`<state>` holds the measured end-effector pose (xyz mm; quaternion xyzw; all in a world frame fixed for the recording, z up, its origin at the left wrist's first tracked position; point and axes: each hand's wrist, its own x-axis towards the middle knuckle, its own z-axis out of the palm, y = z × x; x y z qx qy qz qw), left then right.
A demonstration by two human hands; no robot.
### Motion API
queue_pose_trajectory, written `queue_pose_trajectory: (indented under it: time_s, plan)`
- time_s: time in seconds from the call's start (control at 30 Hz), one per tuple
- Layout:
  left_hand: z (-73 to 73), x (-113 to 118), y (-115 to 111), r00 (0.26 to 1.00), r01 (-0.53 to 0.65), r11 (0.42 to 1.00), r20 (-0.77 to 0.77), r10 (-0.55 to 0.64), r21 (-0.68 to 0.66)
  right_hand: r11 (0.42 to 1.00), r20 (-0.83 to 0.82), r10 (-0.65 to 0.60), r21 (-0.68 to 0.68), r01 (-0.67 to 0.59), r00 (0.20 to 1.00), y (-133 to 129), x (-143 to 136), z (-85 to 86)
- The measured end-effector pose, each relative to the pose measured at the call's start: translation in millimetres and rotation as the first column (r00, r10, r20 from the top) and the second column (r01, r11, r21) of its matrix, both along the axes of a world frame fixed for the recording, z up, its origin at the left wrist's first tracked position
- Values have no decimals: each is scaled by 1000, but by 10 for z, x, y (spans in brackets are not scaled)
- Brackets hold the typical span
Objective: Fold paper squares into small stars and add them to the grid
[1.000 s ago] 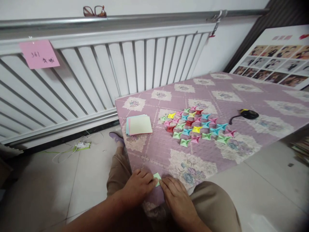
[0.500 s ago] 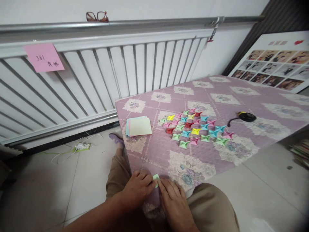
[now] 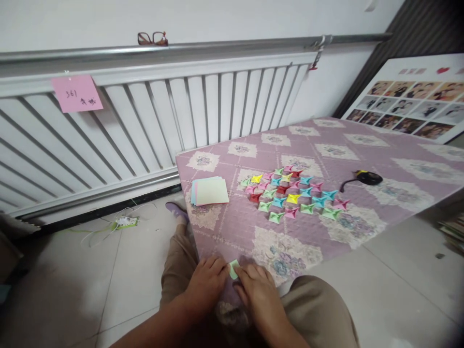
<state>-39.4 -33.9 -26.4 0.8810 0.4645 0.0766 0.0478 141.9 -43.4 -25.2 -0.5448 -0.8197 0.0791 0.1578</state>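
A small pale green folded paper (image 3: 234,269) lies between my hands at the near edge of the purple floral tablecloth (image 3: 239,227). My left hand (image 3: 209,280) grips its left side with bent fingers. From the right, my right hand (image 3: 258,290) holds the paper with thumb and fingers. Beyond them, several folded paper shapes (image 3: 293,198) in green, pink, blue, yellow and red stand in slanting rows. Left of these rows sits a stack of flat paper sheets (image 3: 212,191), cream on top, with pink and blue edges showing.
A black object with a cord (image 3: 369,178) lies right of the folded shapes. Behind the table are a white radiator (image 3: 203,106) and a pipe with glasses (image 3: 152,38) on it. A photo board (image 3: 409,99) leans at the back right.
My right hand's thumb has moved apart from its fingers, lower down, and more of the green paper shows. The view has shifted slightly.
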Motion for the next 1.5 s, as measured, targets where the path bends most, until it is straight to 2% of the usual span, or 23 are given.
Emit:
queue_pose_trajectory:
  time_s: [0.13, 0.43, 0.63, 0.9, 1.0, 1.07, 1.13, 1.2, 1.27, 1.37, 1.5]
  plan:
    - [46, 19, 51, 997, -33, 997, 62, 38, -66, 999, -19, 40, 26, -39, 999, 116, 21, -13]
    - [81, 42, 106, 990, -64, 993, 120, 75, -100, 960, -10, 111, 261, -104, 994, 133, 46, -151]
    - [51, 34, 113, 991, -40, 997, 124, 48, -66, 971, -104, 83, 234, -57, 991, 123, 32, -143]
    - [-101, 74, 197, 995, -26, 1000, 91, 27, -5, 994, -167, 54, 107, -37, 984, 122, 39, -77]
    - [-80, 82, 219, 993, -28, 999, 114, 30, -16, 994, -213, 41, 106, -18, 976, 142, 30, -56]
    - [-8, 88, 219, 990, -45, 999, 132, 47, -17, 997, -281, 38, 80, -16, 959, 158, 22, -15]
    - [100, 93, 211, 977, -76, 995, 195, 86, -59, 999, -379, 35, 10, -34, 925, 169, 18, 56]
    - [210, 99, 205, 937, -95, 976, 314, 154, -196, 995, -478, 12, -80, -56, 878, 175, 23, 139]
    - [286, 108, 208, 896, -90, 929, 379, 233, -358, 985, -531, -19, -156, -76, 847, 180, 32, 197]
    - [304, 132, 230, 888, -94, 874, 357, 290, -476, 979, -499, -45, -194, -60, 866, 194, 41, 191]
    - [240, 179, 258, 912, -142, 862, 274, 305, -488, 987, -419, -65, -160, -3, 906, 213, 30, 74]
